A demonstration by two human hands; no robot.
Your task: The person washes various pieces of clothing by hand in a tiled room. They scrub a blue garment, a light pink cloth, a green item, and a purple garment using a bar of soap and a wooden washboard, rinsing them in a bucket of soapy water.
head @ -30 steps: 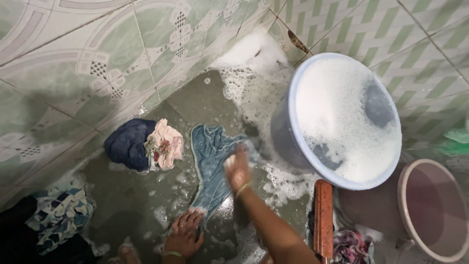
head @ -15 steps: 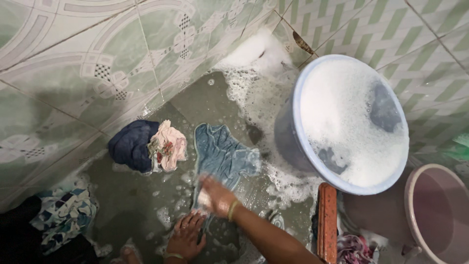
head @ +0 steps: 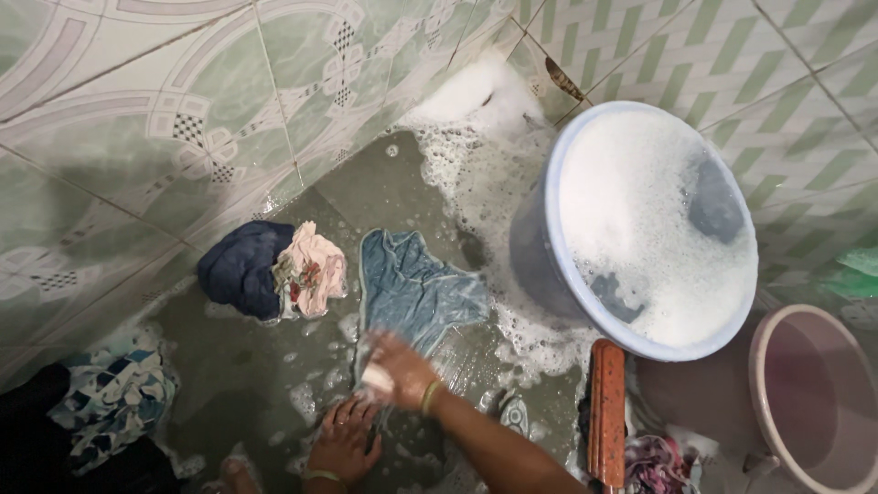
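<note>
A wet blue garment (head: 416, 288) lies spread flat on the soapy grey floor. My right hand (head: 402, 366), blurred and with a bangle at the wrist, rests on the garment's near end and grips a small white soap bar (head: 376, 378). My left hand (head: 343, 444) lies flat just below it, fingers spread, pressing on the garment's near edge.
A large pale-blue tub (head: 558, 293) full of suds and soaking clothes stands to the right. A pink bucket (head: 764, 384) sits at the lower right. A wooden scrubbing brush (head: 606, 412) lies near the tub. A dark blue cloth (head: 240, 267), a floral pink cloth (head: 313, 270) and a patterned cloth (head: 114, 398) lie to the left.
My right hand has slid with the soap from the garment's far part down to its near end, close to my left hand. The left hand has stayed in place.
</note>
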